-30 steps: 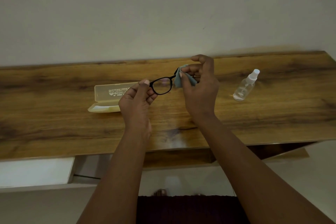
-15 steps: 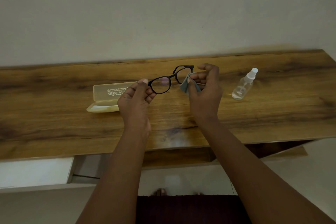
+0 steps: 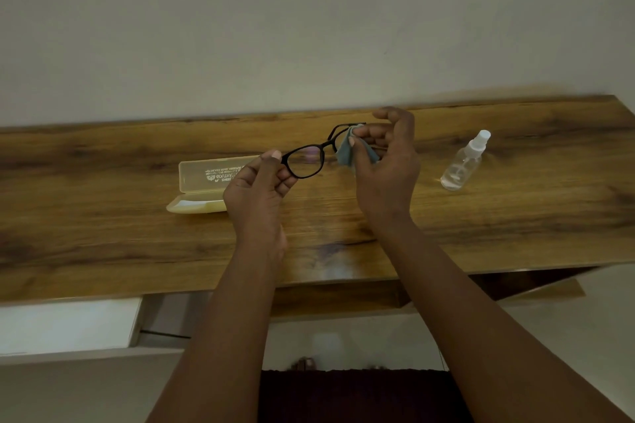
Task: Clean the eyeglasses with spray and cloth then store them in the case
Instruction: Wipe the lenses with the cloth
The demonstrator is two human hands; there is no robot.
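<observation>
- Here the left hand [image 3: 256,194] pinches the eyeglasses [image 3: 305,161] by one rim, hiding part of the open case [image 3: 199,182].
- The right hand [image 3: 386,161] pinches the cloth [image 3: 345,153] over the far lens, mostly covering it.

My only view: head camera, above near edge of long brown wood-grain tabletop [image 3: 103,216], facing forward and down, close; plain wall behind tabletop.

Surface [image 3: 481,237]: wood grain, brown, smooth, slight sheen near front edge. Eyeglasses [image 3: 304,161]: black frame, looks like plastic, mildly glossy; clear lenses. Cloth [image 3: 343,153]: soft grey-blue fabric, matt. Case [image 3: 202,178]: translucent yellowish plastic, smooth, printed lettering. Spray bottle [image 3: 462,166]: clear plastic, glossy, white nozzle. Wall [image 3: 309,27]: matt, pale.
</observation>
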